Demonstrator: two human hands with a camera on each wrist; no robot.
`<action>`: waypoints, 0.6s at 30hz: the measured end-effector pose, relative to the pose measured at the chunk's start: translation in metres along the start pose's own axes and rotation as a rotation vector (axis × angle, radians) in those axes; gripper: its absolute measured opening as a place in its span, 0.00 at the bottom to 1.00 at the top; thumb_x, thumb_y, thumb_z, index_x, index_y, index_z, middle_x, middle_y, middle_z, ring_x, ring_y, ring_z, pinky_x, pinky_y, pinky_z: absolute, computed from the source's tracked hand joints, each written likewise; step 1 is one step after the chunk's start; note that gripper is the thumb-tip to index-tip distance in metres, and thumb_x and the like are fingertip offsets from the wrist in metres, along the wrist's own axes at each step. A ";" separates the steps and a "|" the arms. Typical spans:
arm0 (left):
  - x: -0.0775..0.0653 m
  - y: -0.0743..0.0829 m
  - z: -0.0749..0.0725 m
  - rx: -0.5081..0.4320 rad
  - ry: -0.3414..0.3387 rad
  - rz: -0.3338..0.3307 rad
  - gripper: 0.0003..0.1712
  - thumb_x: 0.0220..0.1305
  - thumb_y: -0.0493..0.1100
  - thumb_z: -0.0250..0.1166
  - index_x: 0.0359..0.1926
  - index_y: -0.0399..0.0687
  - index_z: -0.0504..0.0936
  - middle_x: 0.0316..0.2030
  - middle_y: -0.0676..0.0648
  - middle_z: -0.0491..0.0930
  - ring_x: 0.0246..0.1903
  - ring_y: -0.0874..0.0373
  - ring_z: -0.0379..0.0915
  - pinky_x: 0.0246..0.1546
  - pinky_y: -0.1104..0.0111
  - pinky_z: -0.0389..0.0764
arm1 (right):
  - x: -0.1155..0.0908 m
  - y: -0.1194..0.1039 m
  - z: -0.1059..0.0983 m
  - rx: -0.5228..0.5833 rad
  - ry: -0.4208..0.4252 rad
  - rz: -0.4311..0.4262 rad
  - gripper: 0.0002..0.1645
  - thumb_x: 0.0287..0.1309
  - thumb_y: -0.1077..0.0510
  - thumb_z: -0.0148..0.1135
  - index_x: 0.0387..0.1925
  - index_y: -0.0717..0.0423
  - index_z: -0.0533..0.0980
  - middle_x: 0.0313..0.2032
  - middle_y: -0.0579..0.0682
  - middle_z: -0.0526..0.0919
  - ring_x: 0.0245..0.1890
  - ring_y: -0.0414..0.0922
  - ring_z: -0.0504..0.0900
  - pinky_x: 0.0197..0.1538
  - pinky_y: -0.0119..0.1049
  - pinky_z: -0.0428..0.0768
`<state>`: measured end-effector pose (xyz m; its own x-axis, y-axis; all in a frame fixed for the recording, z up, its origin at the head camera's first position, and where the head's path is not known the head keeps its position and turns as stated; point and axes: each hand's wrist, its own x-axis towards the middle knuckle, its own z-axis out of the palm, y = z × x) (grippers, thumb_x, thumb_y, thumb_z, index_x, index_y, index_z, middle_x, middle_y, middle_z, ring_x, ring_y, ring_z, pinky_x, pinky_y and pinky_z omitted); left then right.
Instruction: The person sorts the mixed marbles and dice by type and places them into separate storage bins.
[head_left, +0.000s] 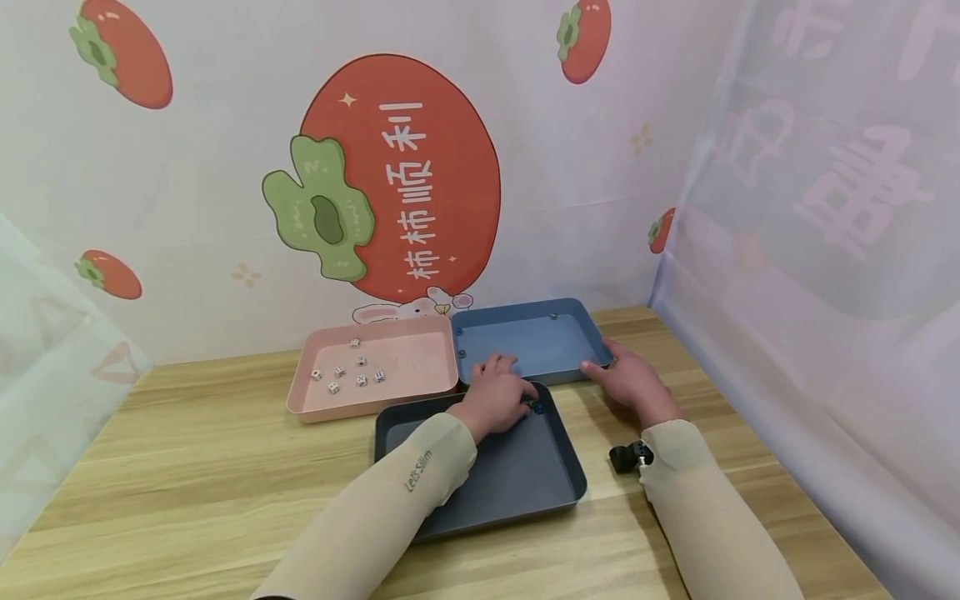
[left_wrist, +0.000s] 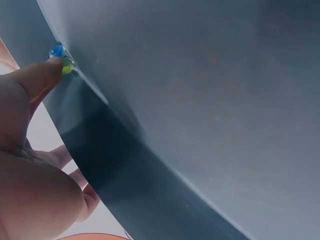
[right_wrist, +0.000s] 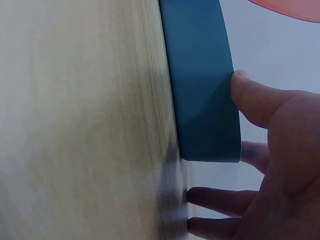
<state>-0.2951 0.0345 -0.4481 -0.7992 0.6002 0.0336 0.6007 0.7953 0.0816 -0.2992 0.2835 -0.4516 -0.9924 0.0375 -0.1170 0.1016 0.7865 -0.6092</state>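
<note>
My left hand (head_left: pixel 491 398) reaches over the far edge of a dark grey tray (head_left: pixel 517 471). In the left wrist view its thumb (left_wrist: pixel 42 77) touches a yellow-green marble (left_wrist: pixel 68 66) against the tray's inner wall, beside a blue marble (left_wrist: pixel 56 50). Its other fingers extend beyond the rim. At the near right corner of a blue tray (head_left: pixel 517 333), my right hand (head_left: pixel 636 385) holds on, thumb on the front rim, a finger round the corner. Two lower fingertips reach the tabletop in the right wrist view. Several small marbles (head_left: pixel 553 316) lie in the blue tray.
A pink tray (head_left: pixel 412 354) with several white dice (head_left: pixel 362 361) stands left of the blue tray, both near the patterned backdrop (head_left: pixel 187 208). The dark tray sits in front of them on the wooden table (head_left: pixel 187 483). A hanging sheet (head_left: pixel 840 250) borders the right side.
</note>
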 end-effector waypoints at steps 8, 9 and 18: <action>0.003 0.005 0.001 0.019 0.036 -0.008 0.12 0.63 0.50 0.61 0.47 0.68 0.83 0.65 0.43 0.60 0.66 0.43 0.44 0.55 0.48 0.56 | 0.000 -0.001 0.000 0.014 -0.003 0.011 0.52 0.59 0.32 0.51 0.73 0.53 0.43 0.67 0.66 0.53 0.65 0.65 0.52 0.60 0.61 0.54; 0.003 0.005 0.001 0.016 0.037 -0.010 0.12 0.63 0.50 0.61 0.46 0.68 0.83 0.65 0.43 0.60 0.66 0.44 0.44 0.55 0.48 0.56 | 0.000 -0.001 0.000 0.014 -0.002 0.011 0.52 0.59 0.32 0.51 0.73 0.53 0.43 0.67 0.66 0.53 0.65 0.65 0.52 0.60 0.61 0.54; 0.004 0.004 0.001 -0.001 0.026 -0.022 0.10 0.63 0.50 0.62 0.45 0.67 0.84 0.65 0.44 0.60 0.67 0.44 0.42 0.57 0.48 0.54 | 0.000 0.000 0.000 0.008 -0.001 0.006 0.54 0.58 0.31 0.51 0.73 0.53 0.43 0.67 0.66 0.53 0.65 0.65 0.52 0.60 0.62 0.54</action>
<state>-0.2965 0.0402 -0.4489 -0.8125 0.5801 0.0574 0.5829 0.8082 0.0833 -0.2989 0.2833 -0.4518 -0.9917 0.0417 -0.1220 0.1084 0.7815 -0.6144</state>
